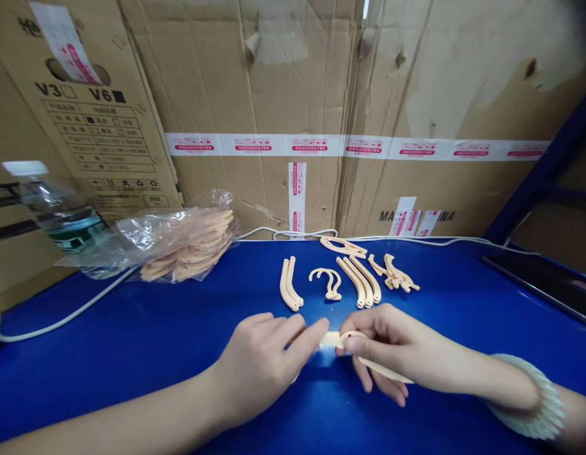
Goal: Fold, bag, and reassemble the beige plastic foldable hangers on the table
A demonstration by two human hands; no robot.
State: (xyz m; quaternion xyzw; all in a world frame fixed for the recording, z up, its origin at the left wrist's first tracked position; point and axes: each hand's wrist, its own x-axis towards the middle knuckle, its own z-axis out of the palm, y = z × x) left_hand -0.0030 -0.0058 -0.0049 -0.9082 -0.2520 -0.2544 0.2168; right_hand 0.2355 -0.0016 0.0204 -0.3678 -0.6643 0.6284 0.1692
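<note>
A cream-coloured plastic piece (331, 340) spans the gap between my two hands, above the blue table. My left hand (268, 360) is closed round its left end, the index finger stretched along it; the fingers hide that end. With thumb and fingers, my right hand (382, 347) pinches the other side, where a rounded end with a small hole shows. A long thin cream strip (385, 370) runs out under the right thumb. Just beyond my hands lie two curved cream bars (291, 284), a hook-shaped piece (329, 283), three more curved bars (361, 283) and small branched pieces (396, 275).
Oval cream pieces (344, 246) lie farther back. At the left, a clear plastic bag (188, 243) of cream parts stands beside a water bottle (65, 215). Large cardboard boxes (255, 82) wall off the back, with a white cable (84, 314) along the table. A dark flat device (543, 287) is at right.
</note>
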